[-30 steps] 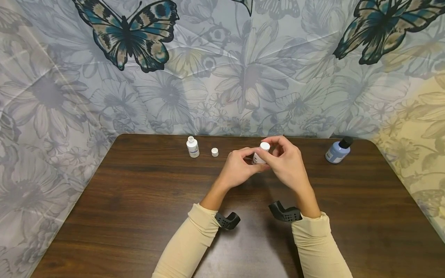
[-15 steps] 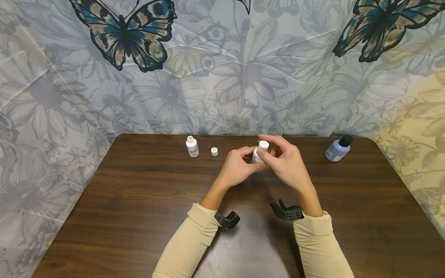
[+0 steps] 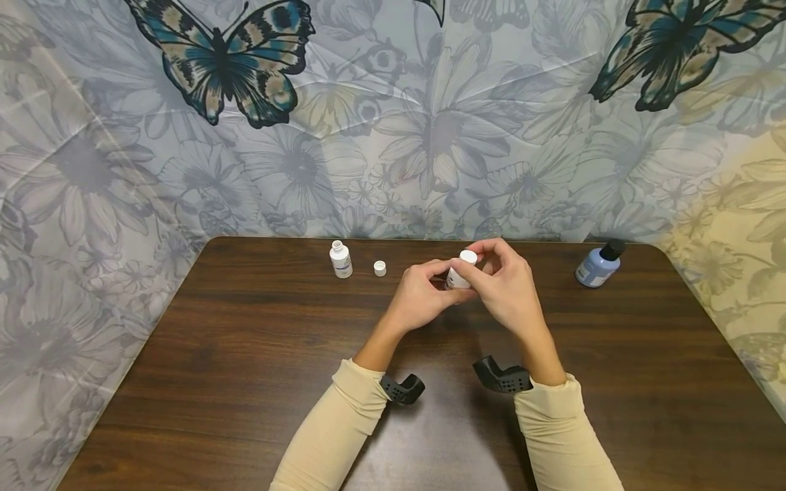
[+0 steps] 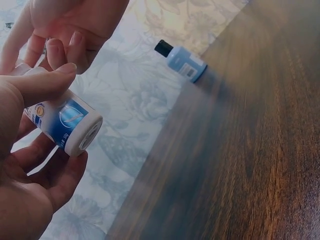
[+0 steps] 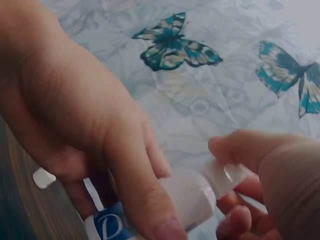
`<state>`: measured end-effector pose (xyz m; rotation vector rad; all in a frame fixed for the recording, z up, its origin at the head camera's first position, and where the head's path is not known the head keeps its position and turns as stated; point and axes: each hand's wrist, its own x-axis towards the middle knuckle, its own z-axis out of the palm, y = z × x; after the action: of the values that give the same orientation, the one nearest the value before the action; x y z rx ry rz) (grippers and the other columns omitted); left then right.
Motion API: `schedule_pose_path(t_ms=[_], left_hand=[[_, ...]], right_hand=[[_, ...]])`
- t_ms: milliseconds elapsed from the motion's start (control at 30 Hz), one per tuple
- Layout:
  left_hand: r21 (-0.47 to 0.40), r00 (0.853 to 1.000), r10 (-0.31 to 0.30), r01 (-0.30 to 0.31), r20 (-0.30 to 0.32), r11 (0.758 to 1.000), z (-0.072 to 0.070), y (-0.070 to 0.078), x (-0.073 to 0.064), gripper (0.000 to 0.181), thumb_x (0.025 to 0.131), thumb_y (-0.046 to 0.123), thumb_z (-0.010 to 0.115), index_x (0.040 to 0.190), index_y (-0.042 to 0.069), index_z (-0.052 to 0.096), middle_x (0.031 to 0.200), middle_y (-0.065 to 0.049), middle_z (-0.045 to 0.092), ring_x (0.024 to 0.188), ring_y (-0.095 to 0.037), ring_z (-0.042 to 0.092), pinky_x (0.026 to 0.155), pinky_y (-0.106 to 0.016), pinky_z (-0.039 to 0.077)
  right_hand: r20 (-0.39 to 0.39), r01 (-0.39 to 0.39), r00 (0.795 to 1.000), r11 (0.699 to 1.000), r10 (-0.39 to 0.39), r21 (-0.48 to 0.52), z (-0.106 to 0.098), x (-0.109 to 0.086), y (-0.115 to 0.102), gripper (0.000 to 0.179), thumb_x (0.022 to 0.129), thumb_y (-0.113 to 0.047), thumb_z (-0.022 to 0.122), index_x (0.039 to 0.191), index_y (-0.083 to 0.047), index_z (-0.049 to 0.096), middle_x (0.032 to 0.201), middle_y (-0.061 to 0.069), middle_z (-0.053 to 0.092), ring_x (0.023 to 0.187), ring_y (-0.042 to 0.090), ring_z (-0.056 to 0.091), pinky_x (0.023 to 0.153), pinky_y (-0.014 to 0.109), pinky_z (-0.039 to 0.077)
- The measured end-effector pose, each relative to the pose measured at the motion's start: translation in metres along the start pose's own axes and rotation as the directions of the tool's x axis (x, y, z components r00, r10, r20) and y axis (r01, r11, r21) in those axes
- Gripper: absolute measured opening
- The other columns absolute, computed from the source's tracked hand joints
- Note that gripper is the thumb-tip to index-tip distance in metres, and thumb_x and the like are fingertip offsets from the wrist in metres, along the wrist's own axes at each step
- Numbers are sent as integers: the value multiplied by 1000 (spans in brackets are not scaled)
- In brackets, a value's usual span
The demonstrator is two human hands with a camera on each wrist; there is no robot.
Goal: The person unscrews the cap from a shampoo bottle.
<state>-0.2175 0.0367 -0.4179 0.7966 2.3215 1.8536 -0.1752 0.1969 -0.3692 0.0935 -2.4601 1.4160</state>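
Observation:
A white bottle (image 4: 75, 122) with a blue and white label is held above the table, tilted, its base toward the left wrist camera. My left hand (image 3: 420, 296) grips its body, thumb on one side and fingers on the other. At the neck, my right hand (image 3: 506, 290) pinches the white screw cap (image 5: 225, 177) between thumb and fingers. The cap sits on the neck; how tightly cannot be seen. Left of the hands stands a second white bottle (image 3: 341, 262), its neck uncapped. A loose small white cap (image 3: 380, 269) lies beside it.
A light blue bottle (image 3: 595, 267) with a black cap stands at the table's back right. The dark wooden table (image 3: 245, 382) ends against a floral butterfly cloth (image 3: 307, 164). Black wrist mounts (image 3: 402, 389) jut out inward from both sleeves.
My right fingers shift slightly around the cap, and the right wrist rocks a little to one side and back. The left hand keeps its grip on the bottle. Other things stay put.

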Motion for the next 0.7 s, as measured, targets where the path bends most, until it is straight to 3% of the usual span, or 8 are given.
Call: schedule_pose_path(t_ms=[100, 233, 467, 600, 700], left_hand=[[4, 1000, 5, -5, -3, 1000, 0, 0, 0, 40, 81, 20, 88, 118, 12, 76, 110, -7, 77, 89, -10, 73, 82, -30, 62], [10, 1000, 15, -14, -8, 1000, -1, -1, 0, 40, 80, 19, 88, 118, 13, 76, 110, -6, 77, 89, -7, 72, 83, -35, 62], [5, 1000, 10, -10, -7, 1000, -2, 1, -1, 40, 81, 21, 88, 118, 14, 76, 109, -5, 77, 87, -6, 73, 81, -29, 62], [13, 1000, 8, -8, -11, 1000, -2, 1, -1, 41, 80, 21, 89, 119, 15, 76, 109, -5, 78, 87, -8, 73, 80, -27, 61], [26, 1000, 8, -8, -10, 1000, -1, 1, 0, 42, 80, 21, 89, 119, 14, 76, 110, -5, 78, 88, -9, 73, 81, -28, 61]], right_hand=[[25, 49, 998, 999, -49, 21, -1, 0, 2, 27, 93, -25, 76, 117, -13, 71, 74, 2, 53, 56, 10, 46, 49, 24, 40], [58, 90, 994, 995, -92, 30, -3, -1, 2, 28, 95, -19, 72, 123, -14, 72, 86, 1, 51, 57, 8, 45, 50, 23, 39], [43, 23, 999, 1000, -23, 16, -4, -1, -1, 40, 93, -29, 77, 127, -13, 66, 109, -2, 60, 57, 7, 45, 50, 23, 41], [9, -19, 1000, 1000, 19, -1, -3, 0, -2, 38, 91, -34, 78, 118, -12, 65, 98, -1, 61, 57, 8, 45, 50, 24, 40], [7, -7, 1000, 1000, 7, -2, -2, 0, -2, 33, 92, -32, 78, 115, -11, 67, 81, -2, 58, 56, 9, 45, 50, 24, 40]])
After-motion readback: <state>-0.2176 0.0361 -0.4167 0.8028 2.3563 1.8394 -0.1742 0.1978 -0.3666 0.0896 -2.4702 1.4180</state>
